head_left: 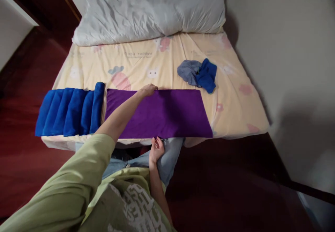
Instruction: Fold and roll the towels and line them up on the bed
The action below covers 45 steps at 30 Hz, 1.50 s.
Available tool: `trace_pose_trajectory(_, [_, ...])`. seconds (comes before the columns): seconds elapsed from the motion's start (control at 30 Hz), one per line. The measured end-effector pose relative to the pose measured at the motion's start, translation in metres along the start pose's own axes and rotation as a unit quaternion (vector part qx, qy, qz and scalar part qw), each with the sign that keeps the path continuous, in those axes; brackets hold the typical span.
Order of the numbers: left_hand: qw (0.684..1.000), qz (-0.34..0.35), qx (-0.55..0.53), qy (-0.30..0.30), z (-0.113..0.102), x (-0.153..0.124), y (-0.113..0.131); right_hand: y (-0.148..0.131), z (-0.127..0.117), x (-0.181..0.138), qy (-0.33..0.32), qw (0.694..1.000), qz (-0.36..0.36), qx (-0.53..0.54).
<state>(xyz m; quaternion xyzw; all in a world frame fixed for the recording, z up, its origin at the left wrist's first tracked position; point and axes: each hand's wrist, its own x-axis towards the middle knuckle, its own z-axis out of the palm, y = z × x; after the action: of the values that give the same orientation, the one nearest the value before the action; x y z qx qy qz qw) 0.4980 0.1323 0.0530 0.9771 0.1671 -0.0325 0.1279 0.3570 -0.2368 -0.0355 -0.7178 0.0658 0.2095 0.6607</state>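
Head view: purple towel [162, 113] is lying flat, folded into a long strip, along the near edge of the bed [235, 103]. Left hand [148, 89] is resting on its far edge, fingers curled and pressing down. Right hand [156, 150] is pinching the near edge mid-length. 1 row of rolled blue towels [69, 110] is sitting just left of the strip; crumpled cloths [198, 73] are lying beyond it.
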Motion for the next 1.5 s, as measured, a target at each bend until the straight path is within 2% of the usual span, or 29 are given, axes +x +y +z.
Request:
trace_pose_trajectory(0.17, [0.997,-0.009,-0.051,-0.059,0.020,0.044,-0.013,0.000,-0.002,-0.001,0.000,1.000,-0.008,-0.016])
trace_pose_trajectory(0.3, [0.992,-0.031,-0.080,-0.090,0.028,0.057,-0.023,-0.002,-0.001,-0.003,0.015,1.000,-0.011,-0.019])
trace_pose_trajectory(0.47, [0.985,-0.020,-0.158,-0.070,0.031,0.055,-0.031,-0.002,-0.001,-0.005,0.017,0.999,-0.014,-0.027])
trace_pose_trajectory(0.63, [0.978,-0.041,-0.201,-0.036,0.029,0.050,-0.024,-0.001,-0.003,-0.006,-0.012,0.999,-0.020,-0.033])
trace_pose_trajectory(0.73, [0.974,-0.063,-0.208,-0.061,0.021,0.047,-0.018,0.000,-0.003,-0.007,-0.022,0.998,-0.026,-0.057])
trace_pose_trajectory(0.87, [0.968,-0.055,-0.212,-0.124,0.010,0.044,-0.013,-0.002,-0.002,-0.008,-0.019,0.996,-0.025,-0.081])
trace_pose_trajectory(1.07, [0.964,-0.058,-0.237,-0.111,0.007,0.045,-0.016,-0.009,-0.002,-0.008,-0.017,0.993,-0.005,-0.114])
trace_pose_trajectory(1.3, [0.961,-0.014,-0.237,-0.146,0.002,0.050,-0.031,-0.011,-0.002,-0.009,-0.053,0.988,0.036,-0.143])
trace_pose_trajectory(1.4, [0.961,-0.017,-0.247,-0.123,-0.001,0.050,-0.031,-0.010,-0.002,-0.009,-0.054,0.984,0.040,-0.166])
trace_pose_trajectory(1.5, [0.960,-0.016,-0.263,-0.091,-0.008,0.046,-0.030,-0.010,-0.003,-0.009,-0.052,0.977,0.005,-0.209])
